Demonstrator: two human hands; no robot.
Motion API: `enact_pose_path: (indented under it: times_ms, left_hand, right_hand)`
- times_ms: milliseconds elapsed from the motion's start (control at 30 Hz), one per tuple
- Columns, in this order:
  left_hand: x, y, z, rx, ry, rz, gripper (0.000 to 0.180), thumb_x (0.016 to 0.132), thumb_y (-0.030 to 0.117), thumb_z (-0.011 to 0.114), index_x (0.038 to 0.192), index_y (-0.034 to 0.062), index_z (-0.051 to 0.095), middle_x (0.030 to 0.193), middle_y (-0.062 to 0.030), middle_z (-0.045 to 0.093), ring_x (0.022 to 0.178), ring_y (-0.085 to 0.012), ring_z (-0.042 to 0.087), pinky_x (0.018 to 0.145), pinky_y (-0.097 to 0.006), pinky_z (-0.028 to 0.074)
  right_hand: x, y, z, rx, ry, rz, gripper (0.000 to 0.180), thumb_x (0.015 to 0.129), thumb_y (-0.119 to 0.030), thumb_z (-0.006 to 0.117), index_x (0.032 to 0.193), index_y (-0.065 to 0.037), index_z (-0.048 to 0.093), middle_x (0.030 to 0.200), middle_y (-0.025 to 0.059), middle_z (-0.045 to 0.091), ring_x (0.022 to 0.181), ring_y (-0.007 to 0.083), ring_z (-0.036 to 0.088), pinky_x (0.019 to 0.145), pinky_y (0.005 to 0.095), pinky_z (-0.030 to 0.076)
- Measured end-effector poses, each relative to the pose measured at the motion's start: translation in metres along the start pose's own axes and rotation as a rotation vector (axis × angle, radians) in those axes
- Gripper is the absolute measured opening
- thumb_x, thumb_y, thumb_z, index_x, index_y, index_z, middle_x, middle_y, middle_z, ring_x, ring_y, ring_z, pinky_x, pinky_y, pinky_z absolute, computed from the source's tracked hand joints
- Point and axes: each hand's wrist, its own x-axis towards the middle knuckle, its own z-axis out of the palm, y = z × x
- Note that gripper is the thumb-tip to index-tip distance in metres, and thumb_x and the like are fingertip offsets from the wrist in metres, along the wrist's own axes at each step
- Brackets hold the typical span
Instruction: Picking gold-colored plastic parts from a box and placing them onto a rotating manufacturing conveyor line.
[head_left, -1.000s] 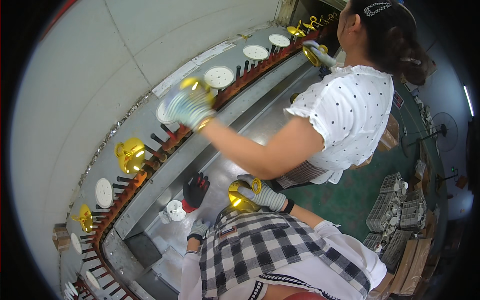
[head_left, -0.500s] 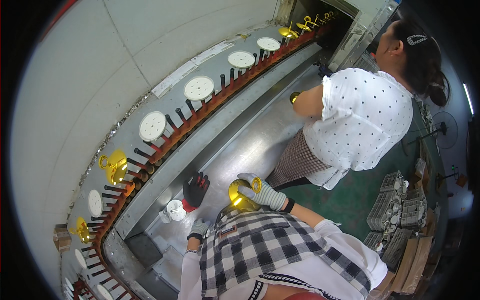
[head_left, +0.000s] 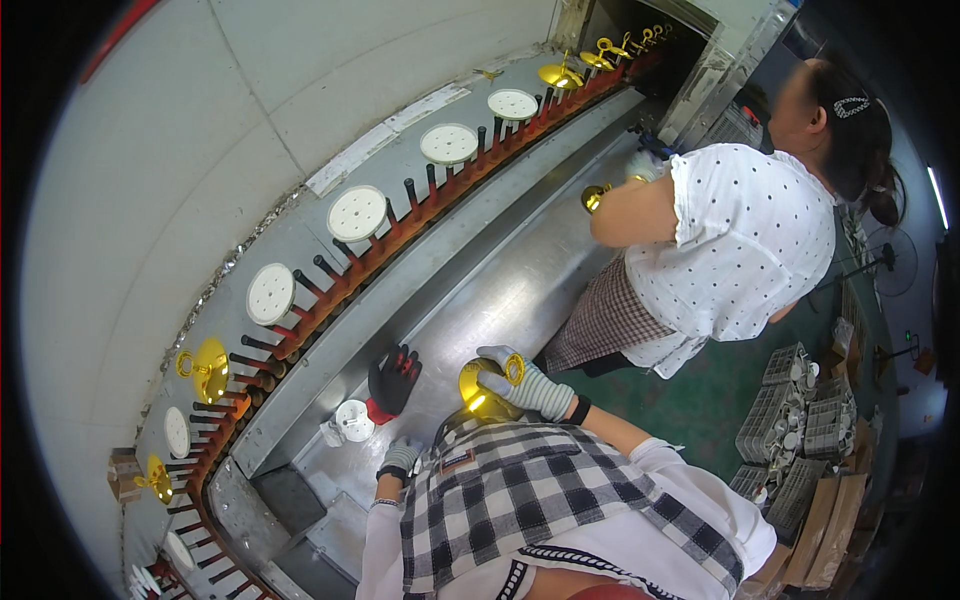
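My right hand [head_left: 535,390], in a grey striped glove, grips a shiny gold disc [head_left: 474,388] with a ring handle close to my checked apron. Its thumb lies over the disc beside the gold ring [head_left: 514,368]. Lower down, my left hand [head_left: 402,456], also gloved, rests at the metal table's near edge with fingers out and nothing visible in them. Beyond it lie a white round piece with holes [head_left: 355,420] and a black-and-red work glove [head_left: 395,380].
A curved conveyor [head_left: 320,300] with upright rods carries white discs [head_left: 357,214] and gold discs [head_left: 210,370] past the metal table [head_left: 490,300]. At the right, a co-worker in a dotted shirt [head_left: 750,250] stands by the table near gold pieces [head_left: 594,197]. Grey crates [head_left: 765,420] stand behind on the green floor.
The discs on the conveyor have moved left and toward me. The co-worker has shifted slightly right, and a gloved hand with gold pieces shows more. My hands have hardly moved.
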Motion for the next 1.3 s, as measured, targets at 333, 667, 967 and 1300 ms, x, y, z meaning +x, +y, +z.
enact_pose_path:
  times_ms: [333, 667, 967, 1300]
  left_hand:
    - [-0.004, 0.001, -0.003, -0.041, 0.018, 0.002, 0.08, 0.091, 0.058, 0.06, 0.152, 0.0075, 0.052, 0.158, -0.0256, 0.045, 0.146, -0.0392, 0.045, 0.12, -0.043, 0.038]
    - [-0.007, 0.007, -0.006, -0.03, 0.001, 0.004, 0.081, 0.09, 0.058, 0.061, 0.153, 0.0076, 0.051, 0.159, -0.0259, 0.044, 0.147, -0.0395, 0.044, 0.121, -0.044, 0.037]
    - [-0.004, 0.002, -0.005, -0.042, 0.007, -0.004, 0.081, 0.089, 0.058, 0.061, 0.153, 0.0079, 0.051, 0.158, -0.0259, 0.044, 0.146, -0.0396, 0.044, 0.12, -0.044, 0.037]
    - [0.002, -0.002, -0.001, -0.052, 0.014, 0.002, 0.081, 0.09, 0.057, 0.062, 0.153, 0.0083, 0.05, 0.159, -0.0251, 0.045, 0.145, -0.0402, 0.046, 0.119, -0.044, 0.039]
  right_hand:
    - [0.001, 0.007, 0.002, -0.045, 0.01, -0.043, 0.06, 0.098, -0.042, 0.062, 0.14, 0.0, 0.054, 0.134, 0.0254, 0.057, 0.124, 0.0381, 0.058, 0.109, 0.0421, 0.046]
    - [0.002, 0.005, 0.001, -0.021, 0.015, -0.017, 0.062, 0.098, -0.046, 0.063, 0.14, 0.0, 0.055, 0.133, 0.0245, 0.058, 0.123, 0.0377, 0.059, 0.109, 0.0417, 0.047]
    - [0.003, 0.001, 0.001, -0.014, 0.001, 0.017, 0.064, 0.098, -0.048, 0.062, 0.141, 0.0, 0.056, 0.134, 0.0246, 0.059, 0.124, 0.0369, 0.06, 0.109, 0.0409, 0.047]
    - [0.002, 0.001, -0.001, -0.027, -0.001, -0.004, 0.066, 0.099, -0.05, 0.062, 0.141, 0.0, 0.056, 0.134, 0.0247, 0.058, 0.125, 0.0364, 0.059, 0.11, 0.0406, 0.046]
